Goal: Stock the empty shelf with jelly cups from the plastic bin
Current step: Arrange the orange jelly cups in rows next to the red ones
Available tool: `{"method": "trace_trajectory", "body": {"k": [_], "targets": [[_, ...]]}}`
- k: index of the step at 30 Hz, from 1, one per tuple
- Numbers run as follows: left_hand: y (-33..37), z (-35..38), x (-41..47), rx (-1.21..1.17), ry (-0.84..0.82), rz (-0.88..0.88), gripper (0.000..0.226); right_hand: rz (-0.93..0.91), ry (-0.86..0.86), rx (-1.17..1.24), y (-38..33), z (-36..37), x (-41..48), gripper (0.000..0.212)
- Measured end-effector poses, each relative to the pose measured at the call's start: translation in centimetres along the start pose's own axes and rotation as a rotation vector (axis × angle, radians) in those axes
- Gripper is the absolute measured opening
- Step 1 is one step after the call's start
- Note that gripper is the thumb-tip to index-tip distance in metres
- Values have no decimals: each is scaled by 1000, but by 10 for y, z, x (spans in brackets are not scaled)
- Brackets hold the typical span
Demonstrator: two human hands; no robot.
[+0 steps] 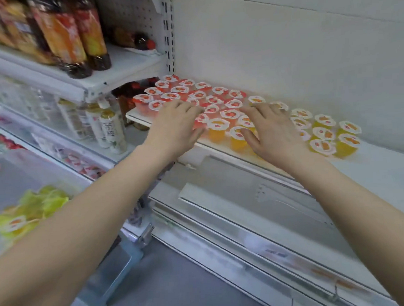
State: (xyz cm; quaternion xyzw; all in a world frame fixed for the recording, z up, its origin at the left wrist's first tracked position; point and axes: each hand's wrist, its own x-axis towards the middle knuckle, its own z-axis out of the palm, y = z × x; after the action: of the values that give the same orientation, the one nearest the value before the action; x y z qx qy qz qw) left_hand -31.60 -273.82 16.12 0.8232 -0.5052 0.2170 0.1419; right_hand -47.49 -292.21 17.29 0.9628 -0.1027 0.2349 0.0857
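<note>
Stocking is looking well along but not done; the shelf (389,175) at centre right of the frame is carrying a dense block of jelly cups, red cups (192,91) toward the upper left, orange cups (326,132) toward the right; the right end of the shelf is showing bare white, so room is remaining; the plastic bin (7,180) at lower left is holding a pile of green cups (32,207) waiting to go up. Left hand (177,128) is lying flat on the front red cups, fingers spread and only lightly bent, gripping nothing; right hand (271,133) is lying likewise on the front orange cups, fingers splayed, gripping nothing; both are probably nudging rows into line. Shelf cups are standing upright, foil lids facing up; each is round, so no long axis of its own; the block is running along the shelf, upper left to lower right. Bin cups are lying jumbled, tilt unclear through blur. Drink bottles (68,38) are standing at upper left.
</note>
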Motion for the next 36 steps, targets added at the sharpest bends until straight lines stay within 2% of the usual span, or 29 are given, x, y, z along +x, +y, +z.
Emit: {"method": "trace_trajectory", "body": {"k": [9, 16, 22, 26, 29, 32, 36], "targets": [[-140, -25, -145, 79, -41, -227, 45, -221, -24, 156, -173, 56, 42, 44], [-215, -22, -250, 73, -106, -539, 44, -412, -99, 336, -287, 113, 63, 42], [-275, -17, -324, 59, -131, -877, 39, -589, -246, 414, -362, 173, 101, 47], [-310, -7, -361, 90, -155, -1042, 37, -700, -339, 471, -407, 217, 132, 46], [-330, 7, -377, 99, -195, -1102, 37, -786, -458, 509, -440, 254, 151, 41], [-353, 22, -386, 119, -210, -1121, 38, -890, -621, 493, -473, 294, 165, 47], [-376, 38, -397, 161, -170, -1147, 38, -1023, -768, 462, -522, 337, 171, 49]]}}
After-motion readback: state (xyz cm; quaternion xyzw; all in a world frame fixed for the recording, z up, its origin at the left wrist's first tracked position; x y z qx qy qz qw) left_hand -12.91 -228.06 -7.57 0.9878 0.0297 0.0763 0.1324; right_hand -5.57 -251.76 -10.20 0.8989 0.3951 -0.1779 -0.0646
